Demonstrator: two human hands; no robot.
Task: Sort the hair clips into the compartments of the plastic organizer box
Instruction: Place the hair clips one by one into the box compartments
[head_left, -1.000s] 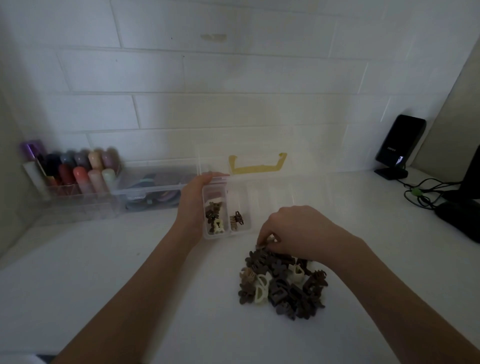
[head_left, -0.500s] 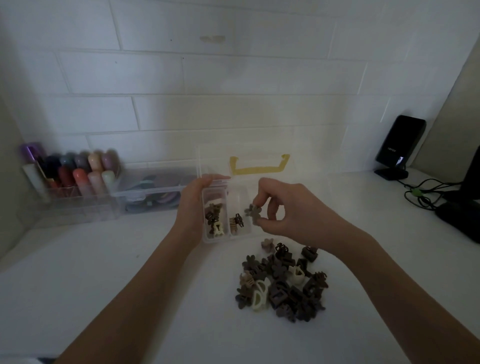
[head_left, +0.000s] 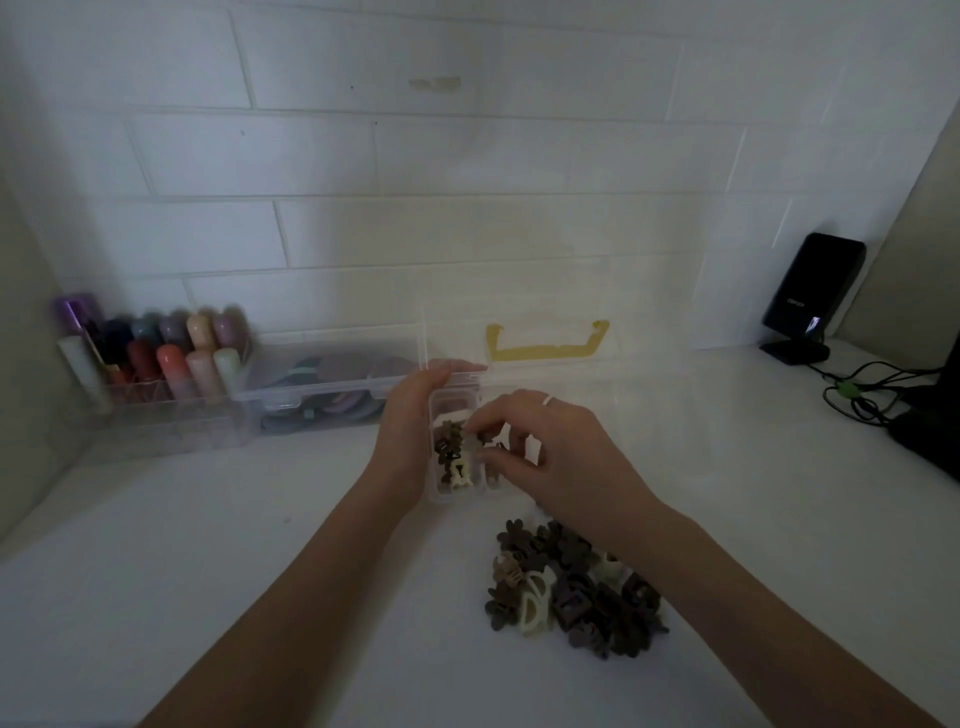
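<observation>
Her left hand (head_left: 410, 436) grips the clear organizer box (head_left: 441, 496) by its left wall; the right hand (head_left: 540, 447) pinches a greyish clip (head_left: 471, 442) over the leftmost compartment. Released off-centre, it could drop into the neighbouring slot, while the unsorted pile (head_left: 571, 592) waits nearby

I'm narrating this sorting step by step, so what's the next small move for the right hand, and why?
Probably let go: the right hand pinches a small hair clip over the leftmost compartment of the organizer box, which the left hand steadies. Clips already lie there, and a pile waits on the table.
</observation>
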